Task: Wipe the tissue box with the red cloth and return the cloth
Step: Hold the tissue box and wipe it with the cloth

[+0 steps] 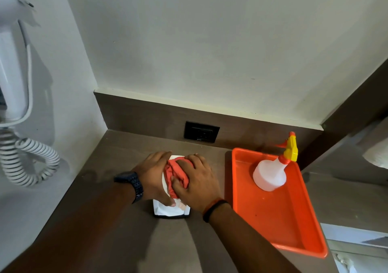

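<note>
right hand: my read is the right hand (196,185) is doing the work here. It's laid over the bunched-up red cloth (175,173), fingers bent down around it and thumb tucked into the folds, so it's gripping the cloth and pressing it flat onto the box.
left hand: the left hand (154,176) is clamped along the left side of the tissue box (171,209), thumb wrapped round toward the near end. Looks like it's there to stop the box sliding.
where the box is: on the brown counter (100,157), right under both hands, just left of the orange tray (283,226). I can't tell if box and tray actually touch.
box direction: the long axis runs away from the person toward the back wall and the socket (201,131). The short white end faces the camera, and the top is mostly hidden by cloth and hands.
step: mid-wipe on the top face, I'd say. The return of the cloth hasn't started.
next move: probably strokes along that long axis, near end to far end, with the left hand bracing. Sides and the near end might want a pass too.
after that: the cloth likely goes back in the tray, which has bare floor in front of the spray bottle (270,172) standing at its far end. That's only my guess for its home.
</note>
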Action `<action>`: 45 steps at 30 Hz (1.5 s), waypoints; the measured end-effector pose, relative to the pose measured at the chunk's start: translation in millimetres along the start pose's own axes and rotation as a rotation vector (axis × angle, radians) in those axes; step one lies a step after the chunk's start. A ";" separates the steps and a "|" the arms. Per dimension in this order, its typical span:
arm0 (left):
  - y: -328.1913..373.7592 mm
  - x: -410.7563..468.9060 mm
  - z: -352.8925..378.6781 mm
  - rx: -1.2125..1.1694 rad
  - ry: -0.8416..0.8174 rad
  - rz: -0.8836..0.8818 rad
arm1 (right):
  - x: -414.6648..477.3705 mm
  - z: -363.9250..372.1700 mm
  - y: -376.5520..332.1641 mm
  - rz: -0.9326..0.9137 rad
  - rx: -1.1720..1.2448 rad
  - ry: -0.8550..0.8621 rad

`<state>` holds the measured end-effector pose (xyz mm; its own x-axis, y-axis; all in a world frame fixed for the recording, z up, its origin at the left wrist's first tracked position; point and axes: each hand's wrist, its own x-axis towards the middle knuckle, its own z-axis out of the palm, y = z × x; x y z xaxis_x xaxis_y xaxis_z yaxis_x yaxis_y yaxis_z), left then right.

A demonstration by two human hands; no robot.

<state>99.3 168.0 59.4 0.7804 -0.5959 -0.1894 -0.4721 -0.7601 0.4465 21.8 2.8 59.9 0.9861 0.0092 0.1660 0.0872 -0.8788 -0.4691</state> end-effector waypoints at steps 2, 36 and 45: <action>-0.5 1.1 0.6 -0.004 0.014 -0.003 | 3.5 -4.2 3.1 0.020 0.002 0.006; -4.4 1.4 0.9 -0.082 0.097 0.087 | 25.6 4.6 -11.8 0.111 0.099 0.005; 3.2 1.5 -3.7 -0.049 0.020 0.059 | 8.2 -4.2 8.7 0.090 0.222 -0.021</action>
<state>100.5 165.6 63.8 0.7603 -0.6334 -0.1441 -0.4971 -0.7101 0.4986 30.0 -6.8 60.9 0.9938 -0.0526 0.0978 0.0254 -0.7502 -0.6607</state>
